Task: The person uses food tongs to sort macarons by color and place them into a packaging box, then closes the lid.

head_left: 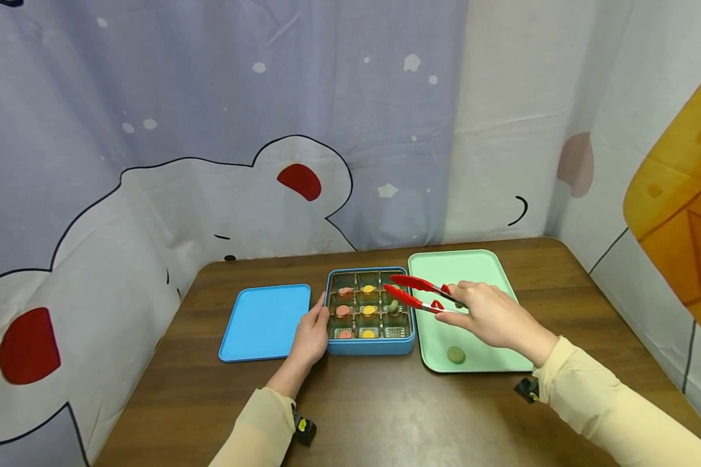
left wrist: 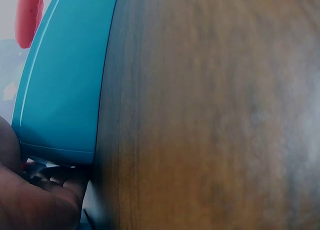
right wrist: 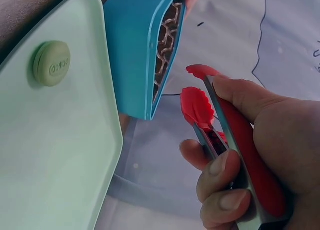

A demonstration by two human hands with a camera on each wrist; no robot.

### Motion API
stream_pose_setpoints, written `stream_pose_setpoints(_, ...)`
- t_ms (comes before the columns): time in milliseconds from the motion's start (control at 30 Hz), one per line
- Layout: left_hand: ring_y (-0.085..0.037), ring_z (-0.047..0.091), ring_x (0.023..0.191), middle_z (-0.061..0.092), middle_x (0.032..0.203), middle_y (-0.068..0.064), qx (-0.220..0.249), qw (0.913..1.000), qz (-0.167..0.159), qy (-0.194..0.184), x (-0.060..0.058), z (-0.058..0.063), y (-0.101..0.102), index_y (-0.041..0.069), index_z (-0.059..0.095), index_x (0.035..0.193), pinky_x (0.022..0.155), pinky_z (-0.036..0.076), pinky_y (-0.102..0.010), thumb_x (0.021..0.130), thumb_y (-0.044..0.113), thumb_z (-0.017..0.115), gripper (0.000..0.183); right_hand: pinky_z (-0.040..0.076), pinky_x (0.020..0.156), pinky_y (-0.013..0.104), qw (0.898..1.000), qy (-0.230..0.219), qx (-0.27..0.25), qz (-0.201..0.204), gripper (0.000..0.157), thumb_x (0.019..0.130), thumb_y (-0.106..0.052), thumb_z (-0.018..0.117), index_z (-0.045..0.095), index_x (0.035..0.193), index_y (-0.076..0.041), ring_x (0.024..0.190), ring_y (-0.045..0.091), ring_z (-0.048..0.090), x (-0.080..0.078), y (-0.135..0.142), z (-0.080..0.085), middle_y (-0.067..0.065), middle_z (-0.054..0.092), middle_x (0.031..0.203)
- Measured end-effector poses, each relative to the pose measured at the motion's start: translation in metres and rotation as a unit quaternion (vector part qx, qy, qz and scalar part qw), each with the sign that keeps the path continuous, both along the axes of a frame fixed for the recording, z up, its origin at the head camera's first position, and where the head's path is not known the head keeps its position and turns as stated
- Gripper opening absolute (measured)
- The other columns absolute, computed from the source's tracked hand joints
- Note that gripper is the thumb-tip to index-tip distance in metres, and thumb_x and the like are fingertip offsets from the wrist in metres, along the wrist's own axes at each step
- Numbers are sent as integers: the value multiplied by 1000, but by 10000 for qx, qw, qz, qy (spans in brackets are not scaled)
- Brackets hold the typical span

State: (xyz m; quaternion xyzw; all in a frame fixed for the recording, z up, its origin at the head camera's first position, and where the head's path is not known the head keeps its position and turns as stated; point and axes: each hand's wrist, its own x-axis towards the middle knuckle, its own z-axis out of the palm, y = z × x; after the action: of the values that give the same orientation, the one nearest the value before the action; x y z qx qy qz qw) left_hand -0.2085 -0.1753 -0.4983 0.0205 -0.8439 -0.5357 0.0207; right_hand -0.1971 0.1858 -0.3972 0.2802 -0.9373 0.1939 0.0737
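My right hand (head_left: 493, 318) grips red-tipped tongs (right wrist: 245, 150), thumb on one arm and fingers curled round the other. The tong tips are spread with nothing between them, over the right column of a blue box (head_left: 370, 347). Inside its divided tray, pink macarons (head_left: 343, 311) fill the left column and yellow macarons (head_left: 368, 310) the middle one. A green macaron (head_left: 393, 307) stands tilted in the right column's middle compartment; the front one holds nothing. My left hand (head_left: 311, 336) rests along the box's left side, fingers against its wall.
A light green tray (head_left: 438, 259) lies right of the box, under my right hand, with one green macaron (head_left: 455, 354) near its front. The flat blue lid (head_left: 265, 322) lies at the left on the wooden table (head_left: 380, 415). A printed curtain hangs behind.
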Motion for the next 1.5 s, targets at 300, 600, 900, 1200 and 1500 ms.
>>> stream_pose_setpoints(300,-40,31,153,42,163,-18,-14,10000,19,-21,1,1,1,12,33,167,120,30,-62,118,23,38,51,41,56,31,9997,-15,103,-217,30,96,-45,79,76,102,-16,66,11,46,11,18,1,-13,51,76)
stream_pose_setpoints(600,-41,29,154,42,164,-18,20,10000,12,-63,1,3,0,10,31,168,121,29,-61,118,22,37,52,43,57,31,9993,-49,188,-333,39,97,-49,77,78,111,-13,63,6,47,29,44,-4,-14,55,82)
stream_pose_setpoints(900,-40,32,153,48,160,-18,31,10000,-15,-10,2,4,1,10,31,167,121,29,-60,118,21,37,52,46,58,30,9985,-155,316,-411,47,96,-53,77,78,114,-10,67,4,51,56,67,-12,-12,60,88)
stream_pose_setpoints(1200,-40,31,153,48,160,-18,23,10000,-24,0,0,3,-1,10,31,168,121,29,-61,118,22,36,52,39,54,26,9985,-210,246,-438,39,93,-54,78,76,108,-17,64,1,44,76,80,-24,-16,55,85)
stream_pose_setpoints(1500,-41,31,153,45,162,-18,65,10000,-35,-29,0,1,0,10,31,168,121,28,-62,118,22,37,52,47,58,27,9981,-360,234,-440,52,95,-52,78,77,125,-10,69,-1,51,94,83,-35,-15,63,95)
